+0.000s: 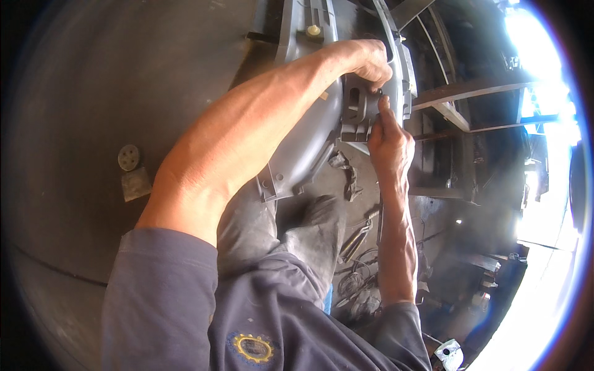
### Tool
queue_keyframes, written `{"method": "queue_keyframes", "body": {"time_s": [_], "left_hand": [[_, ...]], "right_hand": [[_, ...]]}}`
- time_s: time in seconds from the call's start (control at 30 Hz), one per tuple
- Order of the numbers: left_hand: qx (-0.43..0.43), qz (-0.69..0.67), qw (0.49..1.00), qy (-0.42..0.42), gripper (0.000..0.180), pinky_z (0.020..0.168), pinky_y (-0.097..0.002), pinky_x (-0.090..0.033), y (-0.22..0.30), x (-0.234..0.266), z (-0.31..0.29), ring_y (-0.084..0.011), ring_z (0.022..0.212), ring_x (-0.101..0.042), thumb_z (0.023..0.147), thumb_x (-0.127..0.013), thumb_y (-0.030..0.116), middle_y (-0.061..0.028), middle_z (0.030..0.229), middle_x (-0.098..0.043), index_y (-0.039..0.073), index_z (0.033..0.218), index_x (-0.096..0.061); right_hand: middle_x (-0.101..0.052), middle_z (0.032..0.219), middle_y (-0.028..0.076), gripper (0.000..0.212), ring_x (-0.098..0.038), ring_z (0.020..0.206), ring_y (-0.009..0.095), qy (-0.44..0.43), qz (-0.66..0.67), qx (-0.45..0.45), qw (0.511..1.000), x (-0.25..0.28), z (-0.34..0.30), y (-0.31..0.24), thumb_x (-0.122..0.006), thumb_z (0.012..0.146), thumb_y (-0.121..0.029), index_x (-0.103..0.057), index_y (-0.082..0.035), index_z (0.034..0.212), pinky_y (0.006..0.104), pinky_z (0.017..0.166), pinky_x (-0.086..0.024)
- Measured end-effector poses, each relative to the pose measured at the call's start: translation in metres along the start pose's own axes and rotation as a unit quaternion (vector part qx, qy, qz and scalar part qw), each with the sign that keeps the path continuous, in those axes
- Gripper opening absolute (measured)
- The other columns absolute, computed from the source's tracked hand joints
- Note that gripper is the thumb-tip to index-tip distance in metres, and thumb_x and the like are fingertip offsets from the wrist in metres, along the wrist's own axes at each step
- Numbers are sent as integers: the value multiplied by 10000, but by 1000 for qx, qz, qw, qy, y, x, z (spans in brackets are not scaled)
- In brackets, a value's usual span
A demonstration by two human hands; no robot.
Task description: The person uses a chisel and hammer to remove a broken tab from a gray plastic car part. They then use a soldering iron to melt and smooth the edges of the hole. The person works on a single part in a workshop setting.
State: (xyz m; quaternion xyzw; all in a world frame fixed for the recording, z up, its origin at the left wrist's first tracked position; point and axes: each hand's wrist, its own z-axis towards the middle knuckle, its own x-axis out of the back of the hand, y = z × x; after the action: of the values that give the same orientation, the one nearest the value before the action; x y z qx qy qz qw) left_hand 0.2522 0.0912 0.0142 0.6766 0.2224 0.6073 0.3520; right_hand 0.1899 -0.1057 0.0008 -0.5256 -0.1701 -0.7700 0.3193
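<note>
While the left hand (373, 63) and right hand (391, 147) sit close together, a broad dull surface (74, 93) spreads well left of both. Next size down: angled metal framing (461, 93), right of the hands, strong glare beyond it. Then the long grey moulded panel (312, 136), looks like plastic, running from beyond the left hand back toward the wearer's knees; left forearm (247, 123) crosses over it. Dark T-shirt (179, 272) and dusty grey trousers (312, 229) are on the wearer's side of both hands. Slotted grey bracket (354, 102) is the piece at the hands: along the panel's right side, just below the left hand, left of the right thumb. Can't tell if it's fixed. Left hand: wrist bent, fingers curled down by the bracket; could be a pinch, contents hidden, can't tell. Right hand: thumb extended up by the bracket's right edge, other fingers bent and mostly hidden, can't confirm a grip. Smaller items: tangled wire (351, 283), wearer's side of the right hand; long hand tool (357, 240), looks like pliers, left of the right forearm; crumpled dark strip (351, 176), near the right hand, lower left; square grey scrap (136, 184), well left of both hands; perforated disc (129, 157) just beside it. Smallest: cream knob (314, 29), beyond the left forearm.
</note>
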Motion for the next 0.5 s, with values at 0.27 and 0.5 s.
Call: {"method": "queue_keyframes", "body": {"time_s": [0.27,0.5], "left_hand": [[-14,-90,996,17,437,740,-358,-534,1,6,-16,-273,838,-693,608,-707,49,-208,910,-707,-77,1024,-667],[-36,-72,997,-16,474,689,-363,-527,1,1,-11,-248,793,-686,600,-717,25,-183,897,-707,-24,1069,-670]], "right_hand": [[-673,750,140,474,-681,599,246,101,15,-43,994,63,-31,-12,-579,820,-12,-554,-54,1291,336,577,-539],[-639,668,124,422,-666,585,224,46,45,-53,996,48,-27,-10,-557,883,-41,-502,-73,1300,310,601,-521]]}}
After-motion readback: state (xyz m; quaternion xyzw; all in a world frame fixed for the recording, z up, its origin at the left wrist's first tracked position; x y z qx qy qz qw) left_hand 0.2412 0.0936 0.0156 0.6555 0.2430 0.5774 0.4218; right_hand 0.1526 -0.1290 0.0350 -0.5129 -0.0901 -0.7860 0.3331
